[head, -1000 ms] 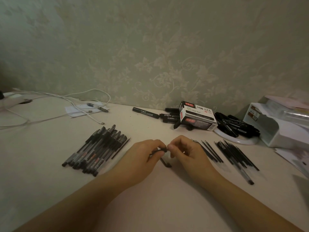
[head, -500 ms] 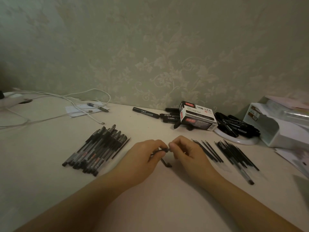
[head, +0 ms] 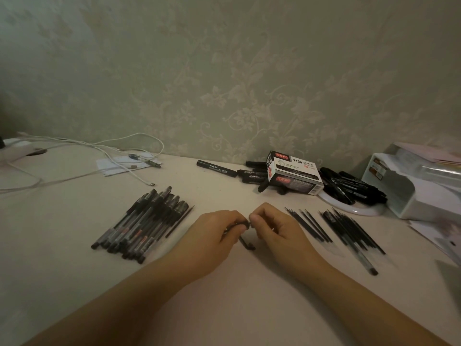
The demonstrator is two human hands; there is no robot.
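Observation:
Both hands meet at the middle of the table. My left hand point(head: 214, 236) grips a black pen point(head: 240, 224) whose body is mostly hidden under the fingers. My right hand point(head: 274, 226) pinches the pen's near end with thumb and forefinger. A small black pen cap point(head: 247, 243) lies on the table just below the fingers. A pile of assembled black pens point(head: 144, 221) lies to the left. Thin black refills point(head: 309, 224) and pen barrels point(head: 351, 231) lie to the right.
Black markers point(head: 217, 168) and a marker box point(head: 294, 176) sit near the wall, with more markers on a white plate point(head: 354, 208). A white organiser point(head: 409, 196) stands at the right, papers point(head: 439, 233) beside it. White cables point(head: 104, 148) trail at the back left.
Both hands stay almost still on the pen; the fingers have shifted only slightly.

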